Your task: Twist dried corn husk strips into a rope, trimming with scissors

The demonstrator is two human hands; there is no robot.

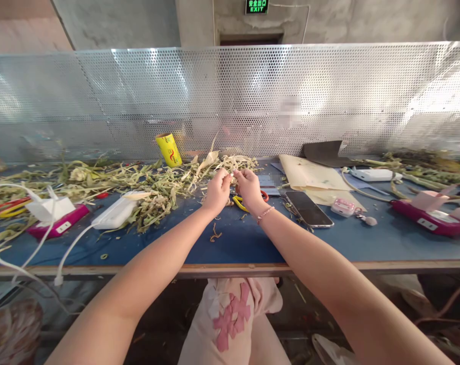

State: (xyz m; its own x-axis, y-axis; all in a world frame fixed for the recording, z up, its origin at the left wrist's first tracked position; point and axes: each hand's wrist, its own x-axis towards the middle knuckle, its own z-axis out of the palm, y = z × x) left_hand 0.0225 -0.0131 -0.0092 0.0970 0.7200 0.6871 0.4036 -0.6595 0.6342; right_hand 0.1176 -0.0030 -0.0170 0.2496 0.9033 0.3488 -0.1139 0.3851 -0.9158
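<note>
Close together above the middle of the blue table, my left hand (217, 190) and my right hand (248, 188) are both closed in a pinch. A tiny pale bit shows between the fingertips, too small to name. Just behind and left of them lies a heap of dried plant scraps (165, 190), leaves and stalks. Scissors with yellow and red handles (239, 204) lie beneath my right hand, partly hidden by it. A grey-blue card-like piece (268, 185) is beside that hand. Small brown shreds (215, 233) rest on the table in front.
A yellow cardboard tube (169, 150) stands tilted behind the scraps. To the right are a phone (309, 208), a pink earphone case (343, 207) and cream paper (309, 173). Magenta power strips (58, 223) with white cables sit at both sides. A perforated metal screen (230, 101) closes the back.
</note>
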